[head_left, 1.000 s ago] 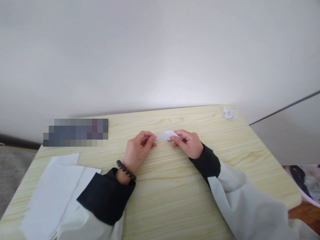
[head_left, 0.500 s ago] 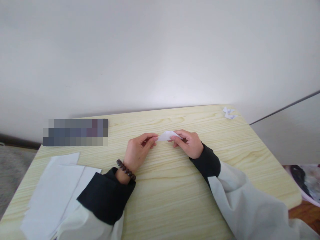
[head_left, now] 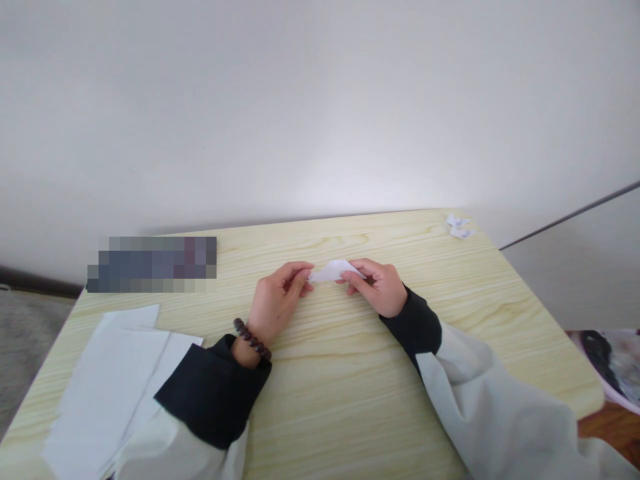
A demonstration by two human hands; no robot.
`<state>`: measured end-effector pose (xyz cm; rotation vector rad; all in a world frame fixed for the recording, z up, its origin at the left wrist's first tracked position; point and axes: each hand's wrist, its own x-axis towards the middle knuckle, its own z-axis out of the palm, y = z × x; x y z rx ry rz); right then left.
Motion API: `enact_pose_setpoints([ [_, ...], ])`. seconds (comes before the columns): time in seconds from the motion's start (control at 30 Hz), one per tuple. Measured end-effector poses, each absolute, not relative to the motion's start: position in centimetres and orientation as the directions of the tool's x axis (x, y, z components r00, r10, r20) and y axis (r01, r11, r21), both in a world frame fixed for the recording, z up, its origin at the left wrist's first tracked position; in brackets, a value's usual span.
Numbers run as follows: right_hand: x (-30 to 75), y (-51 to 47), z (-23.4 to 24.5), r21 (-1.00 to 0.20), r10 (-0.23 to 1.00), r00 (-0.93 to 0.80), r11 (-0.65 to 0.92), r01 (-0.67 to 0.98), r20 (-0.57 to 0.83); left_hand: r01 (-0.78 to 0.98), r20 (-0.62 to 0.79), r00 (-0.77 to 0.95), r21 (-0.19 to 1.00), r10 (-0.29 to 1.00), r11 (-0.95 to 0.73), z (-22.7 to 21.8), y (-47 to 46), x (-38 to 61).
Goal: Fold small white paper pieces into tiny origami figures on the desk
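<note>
A small piece of folded white paper [head_left: 330,271] is held just above the middle of the table, its upper edge peaked. My left hand [head_left: 283,293] pinches its left tip between thumb and forefinger. On the other end, my right hand [head_left: 379,285] grips the paper with the thumb in front and the fingers behind, so part of that end is hidden. A brown bead bracelet [head_left: 251,340] circles my left wrist.
White paper sheets [head_left: 113,373] overlap at the left of the wood-grain table [head_left: 350,400]. Small folded paper pieces [head_left: 459,227] lie at the far right corner. A blurred-out dark item [head_left: 155,263] is at the back left. Behind the table stands a white wall [head_left: 320,107].
My left thumb and forefinger have shifted slightly along the left tip, and a bit more of the paper's left end shows. My right hand has stayed in place.
</note>
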<state>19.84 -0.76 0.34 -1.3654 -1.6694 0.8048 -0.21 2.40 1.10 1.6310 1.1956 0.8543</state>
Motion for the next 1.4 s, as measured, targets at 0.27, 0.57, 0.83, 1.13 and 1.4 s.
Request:
enact_pose_setpoints([
  [0.27, 19.80, -0.81, 0.40, -0.869, 0.979, -0.074, 0.203, 0.452, 0.190, 0.322, -0.001, 0.280, 0.942, 0.960, -0.093, 1.27, 2.31, 0.01],
  [0.57, 19.87, -0.81, 0.21, -0.873, 0.978, -0.061, 0.206, 0.443, 0.200, 0.259, -0.035, 0.298, 0.965, 0.954, -0.045, 1.62, 2.28, -0.07],
  [0.83, 19.91, -0.85, 0.05, -0.864, 0.976, -0.054, 0.213, 0.456, 0.213, 0.305, -0.023, 0.327, 0.949, 0.945, -0.082, 1.44, 2.37, -0.05],
  [1.13, 19.96, -0.84, 0.16, -0.864, 0.976, -0.066, 0.213, 0.457, 0.206, 0.334, -0.005, 0.350, 0.935, 0.937, -0.120, 1.20, 2.54, -0.25],
  [1.4, 19.93, -0.81, 0.03, -0.863, 0.976, -0.085, 0.218, 0.456, 0.201, 0.450, 0.026, 0.354, 0.871, 0.935, -0.195, 1.68, 2.27, 0.04],
])
